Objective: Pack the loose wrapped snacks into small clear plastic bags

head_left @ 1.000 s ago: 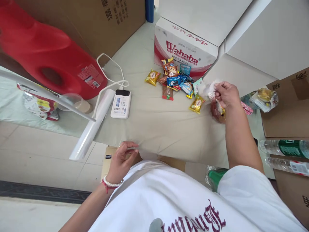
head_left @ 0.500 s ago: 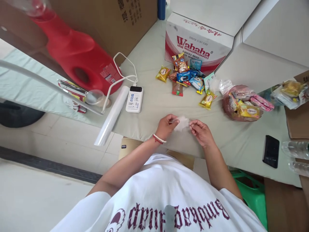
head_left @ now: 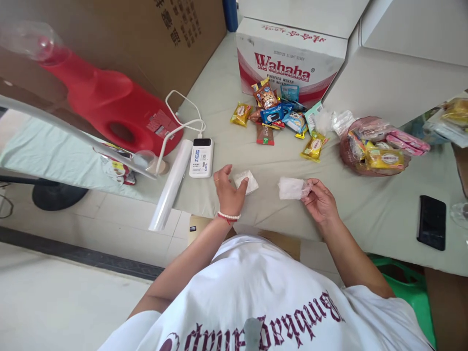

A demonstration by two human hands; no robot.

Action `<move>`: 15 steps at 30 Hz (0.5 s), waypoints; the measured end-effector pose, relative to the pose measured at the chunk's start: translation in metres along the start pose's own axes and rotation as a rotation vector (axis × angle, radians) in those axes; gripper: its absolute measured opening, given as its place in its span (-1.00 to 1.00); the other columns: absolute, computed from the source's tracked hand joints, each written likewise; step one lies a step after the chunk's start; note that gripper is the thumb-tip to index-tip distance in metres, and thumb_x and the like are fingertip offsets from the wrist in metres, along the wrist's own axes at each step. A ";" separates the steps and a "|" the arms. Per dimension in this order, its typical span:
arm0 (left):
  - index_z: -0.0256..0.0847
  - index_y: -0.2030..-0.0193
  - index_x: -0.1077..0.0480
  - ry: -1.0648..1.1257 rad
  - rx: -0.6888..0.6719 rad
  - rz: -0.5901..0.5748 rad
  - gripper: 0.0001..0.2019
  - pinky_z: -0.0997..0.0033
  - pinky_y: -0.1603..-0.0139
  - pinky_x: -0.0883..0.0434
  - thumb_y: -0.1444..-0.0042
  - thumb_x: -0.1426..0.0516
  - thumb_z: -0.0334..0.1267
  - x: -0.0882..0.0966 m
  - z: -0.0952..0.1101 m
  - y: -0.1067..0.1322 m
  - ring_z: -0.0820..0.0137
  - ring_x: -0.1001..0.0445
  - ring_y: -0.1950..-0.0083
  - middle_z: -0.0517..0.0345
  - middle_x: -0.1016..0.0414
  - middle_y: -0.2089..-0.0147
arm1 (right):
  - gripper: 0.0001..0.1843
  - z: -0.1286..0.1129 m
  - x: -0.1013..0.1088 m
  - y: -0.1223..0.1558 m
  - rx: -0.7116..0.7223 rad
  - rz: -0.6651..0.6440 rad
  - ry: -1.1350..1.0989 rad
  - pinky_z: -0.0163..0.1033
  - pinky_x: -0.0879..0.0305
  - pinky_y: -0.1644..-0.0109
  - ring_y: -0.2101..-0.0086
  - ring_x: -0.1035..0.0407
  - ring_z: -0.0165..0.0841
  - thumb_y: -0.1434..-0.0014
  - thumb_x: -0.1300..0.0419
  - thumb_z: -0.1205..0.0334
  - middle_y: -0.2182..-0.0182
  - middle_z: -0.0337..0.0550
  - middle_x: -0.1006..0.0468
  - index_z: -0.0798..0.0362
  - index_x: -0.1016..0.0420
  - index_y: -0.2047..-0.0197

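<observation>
My left hand (head_left: 227, 190) rests on the cloth-covered table (head_left: 263, 204), thumb and fingers pinching a small clear plastic bag (head_left: 247, 181). My right hand (head_left: 320, 201) is closed on the edge of a second small clear plastic bag (head_left: 291, 188), held just above the cloth. The two bags are apart, about a hand's width between them. Beyond them lies a heap of wrapped snacks (head_left: 278, 117) and a pink mesh bag (head_left: 376, 151) full of more snacks.
A Wahaha carton (head_left: 288, 63) stands at the back. A power bank (head_left: 201, 157) with its white cable, a roll of clear film (head_left: 171, 185) and a red jug (head_left: 109, 105) lie left. A black phone (head_left: 432, 222) lies right.
My hands, held together on one clump of clear plastic half a second ago, have drawn apart, each now with its own small bag. A second ago my right hand was up at the mesh bag.
</observation>
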State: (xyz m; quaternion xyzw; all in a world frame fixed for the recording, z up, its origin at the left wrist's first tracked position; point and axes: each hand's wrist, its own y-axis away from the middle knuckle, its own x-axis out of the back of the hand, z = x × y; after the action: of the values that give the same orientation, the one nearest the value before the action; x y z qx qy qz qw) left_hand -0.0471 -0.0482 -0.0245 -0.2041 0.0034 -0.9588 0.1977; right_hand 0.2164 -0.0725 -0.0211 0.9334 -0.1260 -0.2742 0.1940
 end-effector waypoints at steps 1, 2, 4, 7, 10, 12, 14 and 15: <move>-0.17 0.07 -0.42 -0.036 -0.058 -0.016 -0.60 0.25 -0.01 -0.39 -0.05 -0.32 0.01 -0.001 0.006 0.005 0.22 -0.40 -0.06 0.00 -0.43 0.00 | -0.73 0.001 -0.005 0.000 0.013 -0.002 -0.022 -0.43 -0.18 0.51 0.48 -0.25 -0.49 0.10 -0.49 0.22 0.47 -0.32 -0.42 0.00 -0.53 0.33; -0.16 0.16 -0.43 -0.034 -0.080 -0.090 -0.67 0.25 0.01 -0.38 -0.13 -0.27 0.04 -0.004 0.013 0.011 0.24 -0.43 0.02 0.04 -0.45 0.10 | -0.72 0.004 -0.010 0.000 0.030 -0.009 -0.036 -0.42 -0.19 0.49 0.46 -0.26 -0.49 0.09 -0.50 0.19 0.46 -0.31 -0.42 0.00 -0.53 0.32; -0.16 0.37 -0.41 0.047 0.000 -0.361 -0.60 0.28 0.15 -0.36 -0.27 -0.13 0.15 -0.014 0.025 0.021 0.31 -0.42 0.26 0.14 -0.40 0.36 | -0.70 0.011 -0.021 0.002 0.076 -0.033 -0.019 -0.39 -0.21 0.46 0.46 -0.26 -0.47 0.05 -0.50 0.11 0.45 -0.32 -0.42 -0.03 -0.52 0.31; -0.16 0.44 -0.37 0.258 0.283 -0.607 -0.48 0.33 0.35 -0.31 -0.24 -0.09 0.28 -0.036 0.033 0.024 0.37 -0.36 0.41 0.20 -0.35 0.50 | -0.72 0.025 -0.035 0.008 0.167 -0.111 0.196 -0.31 -0.27 0.38 0.46 -0.29 -0.43 -0.09 -0.44 -0.01 0.47 -0.31 -0.43 -0.06 -0.53 0.26; -0.17 0.44 -0.33 0.458 0.448 -0.615 -0.50 0.39 0.35 -0.36 0.04 -0.36 0.21 -0.047 0.030 0.016 0.44 -0.36 0.41 0.26 -0.38 0.47 | -0.75 0.034 -0.037 0.014 0.280 -0.075 0.376 -0.26 -0.34 0.26 0.41 -0.34 -0.40 -0.20 -0.36 -0.04 0.42 -0.29 -0.47 -0.08 -0.55 0.18; -0.19 0.44 -0.32 0.561 0.486 -0.623 -0.49 0.40 0.29 -0.42 0.18 -0.46 0.12 -0.046 0.027 0.011 0.48 -0.39 0.38 0.28 -0.39 0.45 | -0.76 0.037 -0.033 0.016 0.312 0.052 0.271 -0.28 -0.34 0.26 0.39 -0.33 -0.42 -0.19 -0.37 -0.02 0.38 -0.30 -0.46 -0.09 -0.51 0.18; -0.20 0.41 -0.33 0.645 0.515 -0.618 -0.49 0.38 0.23 -0.48 0.19 -0.47 0.08 -0.039 0.023 0.010 0.48 -0.44 0.33 0.29 -0.39 0.40 | -0.73 0.038 -0.026 0.019 0.263 0.148 0.115 -0.31 -0.32 0.33 0.41 -0.32 -0.44 -0.13 -0.41 0.00 0.39 -0.31 -0.42 -0.09 -0.47 0.22; -0.19 0.39 -0.32 0.683 0.530 -0.607 -0.50 0.37 0.20 -0.50 0.17 -0.47 0.06 -0.036 0.022 0.010 0.47 -0.46 0.30 0.29 -0.38 0.38 | -0.72 0.038 -0.023 0.021 0.220 0.167 0.071 -0.32 -0.31 0.35 0.41 -0.32 -0.44 -0.10 -0.43 0.02 0.39 -0.32 -0.41 -0.09 -0.46 0.23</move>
State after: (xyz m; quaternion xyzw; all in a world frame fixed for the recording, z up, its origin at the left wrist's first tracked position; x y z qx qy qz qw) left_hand -0.0045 -0.0420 -0.0196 0.1850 -0.2344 -0.9527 -0.0563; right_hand 0.1736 -0.0945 -0.0305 0.9444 -0.2255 -0.2085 0.1171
